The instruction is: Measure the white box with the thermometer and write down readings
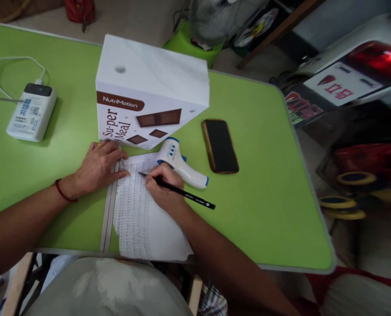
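Observation:
My right hand (165,184) is closed around a black pencil (185,193), its tip close to the upper part of a written-on sheet of paper (132,219). Dense rows of handwriting run down the sheet's left side, and its right side is blank. At the sheet's upper left edge lies my left hand (98,166), fingers spread and holding nothing, thumb touching the paper. Just beyond my right hand is a white and blue infrared thermometer (182,164). A white NutriMotion box (149,79) stands behind the paper.
On the green table (264,210), a dark phone (220,147) in a brown case lies to the right. A white power bank (33,113) with a plugged-in cable is at the left. Past the right edge are a vehicle's red tail light (378,59) and stools.

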The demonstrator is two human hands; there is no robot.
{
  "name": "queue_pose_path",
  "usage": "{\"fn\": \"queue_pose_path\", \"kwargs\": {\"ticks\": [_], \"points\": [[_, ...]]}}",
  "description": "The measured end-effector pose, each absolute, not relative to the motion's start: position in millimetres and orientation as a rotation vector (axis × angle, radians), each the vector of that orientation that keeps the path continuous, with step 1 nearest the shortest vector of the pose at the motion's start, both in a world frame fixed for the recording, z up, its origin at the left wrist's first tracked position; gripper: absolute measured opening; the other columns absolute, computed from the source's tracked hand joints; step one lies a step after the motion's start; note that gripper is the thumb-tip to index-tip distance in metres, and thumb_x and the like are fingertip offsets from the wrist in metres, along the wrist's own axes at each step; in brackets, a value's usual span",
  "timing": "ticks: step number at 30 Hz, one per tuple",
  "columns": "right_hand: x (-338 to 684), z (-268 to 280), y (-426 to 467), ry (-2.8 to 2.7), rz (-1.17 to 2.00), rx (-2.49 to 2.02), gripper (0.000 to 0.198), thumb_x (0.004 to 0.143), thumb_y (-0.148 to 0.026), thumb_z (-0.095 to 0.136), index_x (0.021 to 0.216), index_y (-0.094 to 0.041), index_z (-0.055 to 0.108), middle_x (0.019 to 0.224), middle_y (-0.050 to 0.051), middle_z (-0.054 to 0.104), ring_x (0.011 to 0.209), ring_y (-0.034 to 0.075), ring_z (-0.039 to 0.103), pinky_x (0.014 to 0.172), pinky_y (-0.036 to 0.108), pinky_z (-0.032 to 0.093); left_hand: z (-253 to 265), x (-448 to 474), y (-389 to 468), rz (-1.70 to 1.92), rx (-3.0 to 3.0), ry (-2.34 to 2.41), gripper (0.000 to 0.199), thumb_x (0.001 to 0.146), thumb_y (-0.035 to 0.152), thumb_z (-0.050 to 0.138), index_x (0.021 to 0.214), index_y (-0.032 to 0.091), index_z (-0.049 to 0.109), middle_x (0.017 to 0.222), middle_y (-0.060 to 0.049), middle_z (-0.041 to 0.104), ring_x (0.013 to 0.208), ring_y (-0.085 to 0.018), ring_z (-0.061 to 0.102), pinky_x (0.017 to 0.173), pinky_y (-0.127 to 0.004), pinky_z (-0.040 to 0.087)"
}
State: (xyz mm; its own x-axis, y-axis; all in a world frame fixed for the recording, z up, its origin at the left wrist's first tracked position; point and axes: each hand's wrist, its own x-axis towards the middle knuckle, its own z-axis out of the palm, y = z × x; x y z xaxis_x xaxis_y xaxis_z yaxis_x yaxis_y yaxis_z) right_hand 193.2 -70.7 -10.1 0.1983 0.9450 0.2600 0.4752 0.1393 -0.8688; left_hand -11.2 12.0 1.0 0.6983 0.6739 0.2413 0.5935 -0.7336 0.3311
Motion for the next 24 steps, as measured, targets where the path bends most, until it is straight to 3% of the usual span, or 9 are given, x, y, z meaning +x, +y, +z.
{"fn": "queue_pose_path", "kwargs": {"ticks": [16,24], "points": [[195.1,-4.8,-71.0,-1.395,0.663,-1.567,0.014,0.071,-0.022,0.057,0.064,-0.026,0.047,0.053,-0.007,0.052,0.049,0.012,0.046,0.048,0.026,0.041,5.1,-10.1,11.3,0.459,2.656,1.054,0.033,0.084,0.035,0.084,0.11,0.02,0.071,0.106,-0.008,0.071,0.099,-0.031,0.063,0.084,-0.043,0.041],[197.5,-11.3,-73.4,-1.468,0.481,-1.544,0.015,0.075,-0.02,0.058,0.066,-0.026,0.048,0.054,-0.007,0.052,0.048,0.012,0.046,0.048,0.027,0.041,4.9,-10.2,11.6,0.452,2.668,1.053,0.034,0.083,0.035,0.085,0.11,0.019,0.071,0.106,-0.009,0.07,0.1,-0.032,0.063,0.084,-0.044,0.042]]}}
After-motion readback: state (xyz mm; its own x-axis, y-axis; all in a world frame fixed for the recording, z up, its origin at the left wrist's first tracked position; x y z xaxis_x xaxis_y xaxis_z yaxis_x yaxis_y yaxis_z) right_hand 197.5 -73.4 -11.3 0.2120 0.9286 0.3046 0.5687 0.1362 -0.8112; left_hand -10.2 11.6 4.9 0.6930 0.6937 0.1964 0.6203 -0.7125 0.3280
